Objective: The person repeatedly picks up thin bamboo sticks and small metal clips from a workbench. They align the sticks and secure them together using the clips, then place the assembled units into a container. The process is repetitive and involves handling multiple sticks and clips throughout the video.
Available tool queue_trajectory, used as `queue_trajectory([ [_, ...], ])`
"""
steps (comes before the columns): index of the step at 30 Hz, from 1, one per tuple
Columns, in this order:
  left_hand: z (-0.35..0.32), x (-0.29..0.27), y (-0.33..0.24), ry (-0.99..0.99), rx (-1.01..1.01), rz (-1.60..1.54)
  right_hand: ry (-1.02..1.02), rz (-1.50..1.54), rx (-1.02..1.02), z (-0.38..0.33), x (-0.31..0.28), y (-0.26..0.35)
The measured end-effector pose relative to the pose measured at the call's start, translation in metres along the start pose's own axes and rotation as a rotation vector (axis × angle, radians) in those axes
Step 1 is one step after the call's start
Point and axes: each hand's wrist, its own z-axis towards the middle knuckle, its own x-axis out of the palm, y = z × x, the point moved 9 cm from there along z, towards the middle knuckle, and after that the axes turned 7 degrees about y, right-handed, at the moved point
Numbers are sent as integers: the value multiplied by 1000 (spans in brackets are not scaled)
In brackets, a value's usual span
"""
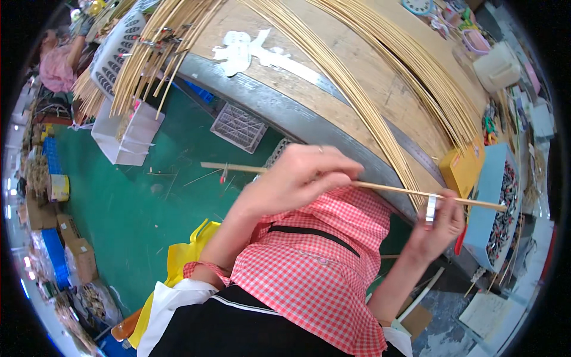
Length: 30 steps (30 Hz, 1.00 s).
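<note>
Left hand (303,178): fingers curled around the stick (386,188), mid-length.
Right hand (439,226): fingers narrowed on the stick near its right end, beside a silvery strip (430,209).
Stick: slanting across, above the checked apron (309,273).
Bench (267,98): two long stick bundles, yellow box (461,169).
Floor (178,202): green, grey crate (239,128).

The stick (392,189) looks smooth and wooden, the apron (297,262) matt cloth.

Bare left hand (306,175): back uppermost, fingers bent, thumb close alongside. Bare right hand (439,225): well apart, right of and lower than the left, fingers curled, pinching. Bare left forearm (229,235) and bare right forearm (395,285) rise from below the hands.
</note>
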Motion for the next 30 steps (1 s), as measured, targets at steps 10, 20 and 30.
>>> queue_trajectory([
  [10,-60,-140,8,-501,-121,579,-95,371,-197,21,-182,60],
  [20,-49,-120,16,-331,-161,628,-159,473,-285,20,-253,60],
  [30,-57,-151,16,-418,-151,443,-166,283,-156,30,-226,48],
])
